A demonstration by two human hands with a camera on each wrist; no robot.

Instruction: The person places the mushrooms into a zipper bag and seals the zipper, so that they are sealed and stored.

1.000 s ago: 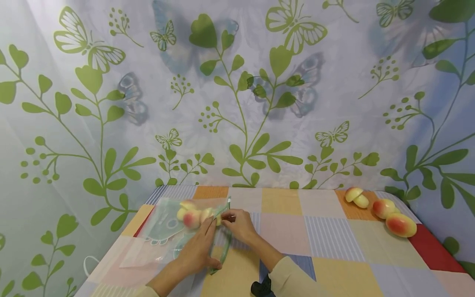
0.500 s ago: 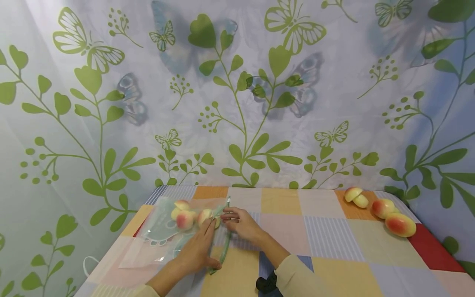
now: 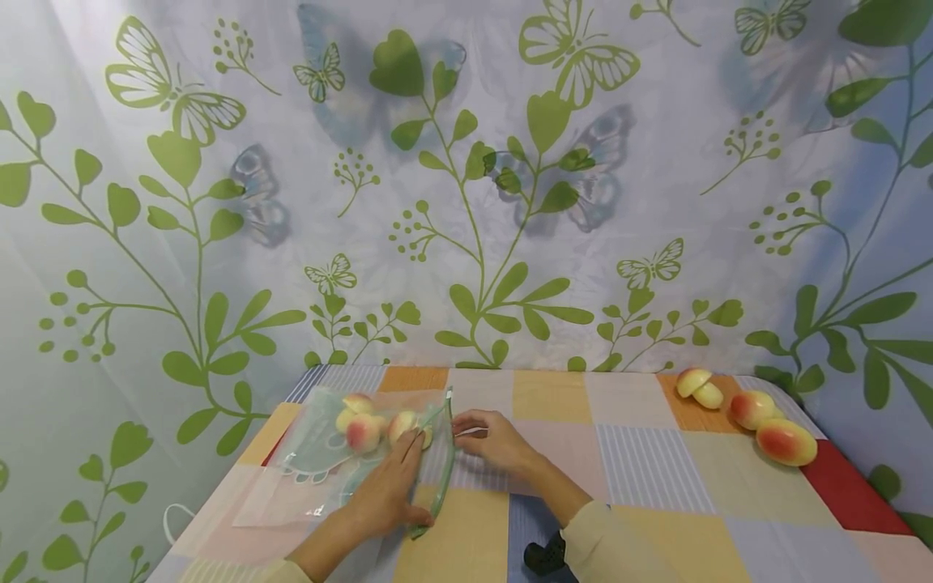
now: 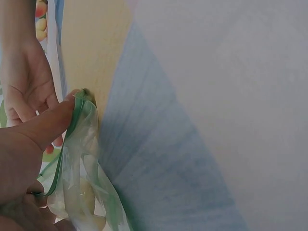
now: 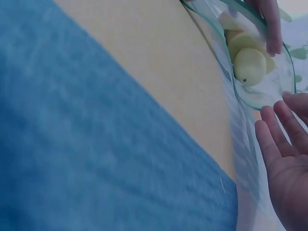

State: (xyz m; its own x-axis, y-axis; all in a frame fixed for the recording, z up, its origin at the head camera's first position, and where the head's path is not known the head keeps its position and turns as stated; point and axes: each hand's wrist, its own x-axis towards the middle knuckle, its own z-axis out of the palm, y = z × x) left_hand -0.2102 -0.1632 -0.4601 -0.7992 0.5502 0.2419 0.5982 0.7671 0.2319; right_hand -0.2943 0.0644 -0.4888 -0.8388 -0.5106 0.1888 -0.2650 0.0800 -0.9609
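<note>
My left hand (image 3: 389,490) pinches the green rim of the bag (image 3: 321,453), thumb curled over the edge; my right hand (image 3: 496,441) lies loose and flat just beside the bag's mouth, holding nothing.

From my left wrist view, my thumb (image 4: 45,127) presses the zip strip where the rim folds over, and the clear film bunches below the pinch. The bag lies flat on the checked cloth (image 3: 641,486), stretching away from my grip toward the far left corner. Inside it, just beyond my left fingertips, sit the peaches (image 3: 364,429), bunched near the mouth. My right wrist view shows one pale fruit (image 5: 250,65) through the film, with my straight fingers (image 5: 274,139) close to the rim; I cannot tell if they touch it. Well apart from both hands, at the far right edge, lie three more fruits (image 3: 754,413).
</note>
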